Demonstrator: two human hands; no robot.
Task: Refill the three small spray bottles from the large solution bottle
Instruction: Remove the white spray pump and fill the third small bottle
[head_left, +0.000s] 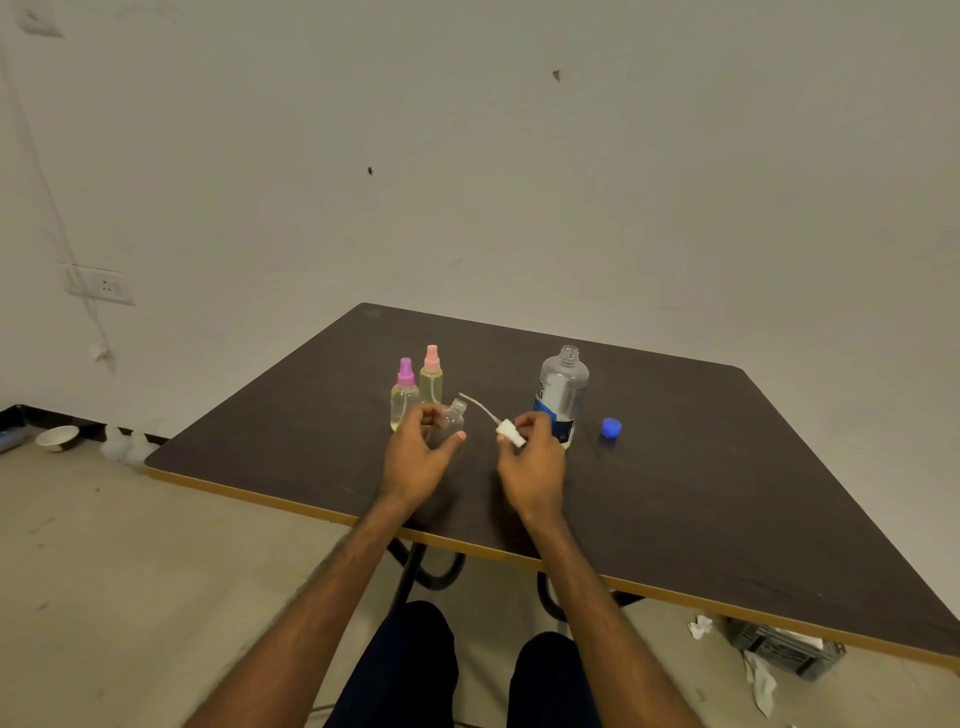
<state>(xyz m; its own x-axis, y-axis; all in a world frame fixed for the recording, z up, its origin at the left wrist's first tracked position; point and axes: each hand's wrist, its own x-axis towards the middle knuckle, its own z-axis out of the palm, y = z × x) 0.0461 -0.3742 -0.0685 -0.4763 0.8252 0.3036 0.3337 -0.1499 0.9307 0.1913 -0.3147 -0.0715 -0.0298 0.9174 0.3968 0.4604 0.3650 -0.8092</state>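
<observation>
A seated person's knees in dark trousers fill the bottom edge, and two bare forearms reach forward over the near rim of a dark brown tabletop (727, 467) edged in pale wood.

The left hand (415, 457) curls its fingers and thumb round the body of a small clear spray bottle (456, 415). The bottle's neck is open, it tilts slightly to the right, and it looks nearly empty. The right hand (532, 457) pinches a white spray head (511, 434) between its fingers. The head's thin dip tube slants up and to the left, its tip close above the open neck; whether the two touch cannot be told.

Just behind the left hand stand two more small bottles, upright and side by side, both holding pale yellow liquid: a purple-topped spray bottle (404, 395) and, a little farther back, a pink-topped spray bottle (431, 376). Behind the right hand the large solution bottle (561, 395) stands upright and uncapped, clear-walled with a white and blue label. Its blue cap (611, 428) lies on the tabletop just to its right.

Beyond the tabletop, a white bowl (58, 437) sits on the floor by the wall at far left. A wall socket (101, 285) is mounted above it.
</observation>
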